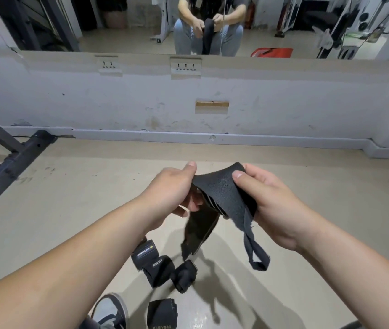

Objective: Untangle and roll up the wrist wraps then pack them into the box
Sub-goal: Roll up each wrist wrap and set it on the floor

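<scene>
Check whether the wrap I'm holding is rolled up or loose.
Loose. The left hand and right hand pinch the wrap near one end; its tail and loop hang free.

A black wrap (222, 193) hangs mid-air, partly unrolled, its loop (257, 255) dangling; four rolled wraps (159, 269) lie on the floor (70, 198) below

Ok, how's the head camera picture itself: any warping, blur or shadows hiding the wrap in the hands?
Head view: the wide lens slightly bows the baseboard and stretches the frame's edges. Head view: the left hand, right hand and the wrist wrap they pinch are sharp; its hanging tail is smeared. Head view: soft shadows fall on the floor by the rolled wraps; no glare.
</scene>
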Action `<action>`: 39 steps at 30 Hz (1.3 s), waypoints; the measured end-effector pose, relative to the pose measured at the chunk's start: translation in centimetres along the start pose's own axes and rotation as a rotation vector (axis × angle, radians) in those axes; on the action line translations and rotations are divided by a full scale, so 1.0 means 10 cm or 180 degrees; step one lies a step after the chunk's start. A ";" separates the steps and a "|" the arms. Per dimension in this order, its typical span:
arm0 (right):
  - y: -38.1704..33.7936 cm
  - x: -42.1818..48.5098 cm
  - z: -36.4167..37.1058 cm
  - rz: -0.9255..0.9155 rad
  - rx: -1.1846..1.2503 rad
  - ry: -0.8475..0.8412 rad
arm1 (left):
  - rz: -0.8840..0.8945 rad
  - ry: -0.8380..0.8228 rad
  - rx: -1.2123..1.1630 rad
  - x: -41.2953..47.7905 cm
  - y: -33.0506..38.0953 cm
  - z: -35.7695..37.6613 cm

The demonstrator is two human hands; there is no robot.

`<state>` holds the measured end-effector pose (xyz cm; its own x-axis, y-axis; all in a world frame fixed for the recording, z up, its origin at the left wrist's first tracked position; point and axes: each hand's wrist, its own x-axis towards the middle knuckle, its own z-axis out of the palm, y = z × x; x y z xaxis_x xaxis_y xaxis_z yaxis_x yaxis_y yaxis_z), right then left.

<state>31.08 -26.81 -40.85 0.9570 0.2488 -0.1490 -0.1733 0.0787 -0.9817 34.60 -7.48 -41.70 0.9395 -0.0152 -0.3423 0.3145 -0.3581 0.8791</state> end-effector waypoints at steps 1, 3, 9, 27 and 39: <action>-0.02 0.00 -0.02 0.0006 0.0102 0.0001 | 0.0429 0.0356 0.0561 0.03 -0.04 -0.01; -0.05 -0.01 -0.05 0.0047 0.0270 0.0034 | 0.1173 0.0748 0.1049 0.04 -0.10 -0.03; -0.06 -0.01 -0.06 0.0202 0.0501 0.0056 | 0.2825 0.0137 0.0855 -0.15 -0.10 0.12; 0.04 0.02 -0.07 -0.0614 -0.0579 0.0220 | 0.1514 0.0266 -0.0348 -0.29 0.12 0.13; 0.06 0.03 -0.02 -0.0097 -0.0160 0.0315 | 0.1041 -0.0433 -0.0488 -0.34 0.16 0.14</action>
<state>31.33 -26.86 -41.50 0.9804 0.1503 -0.1274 -0.1342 0.0355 -0.9903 31.66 -9.33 -39.62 0.9701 -0.2330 -0.0673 0.0275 -0.1701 0.9850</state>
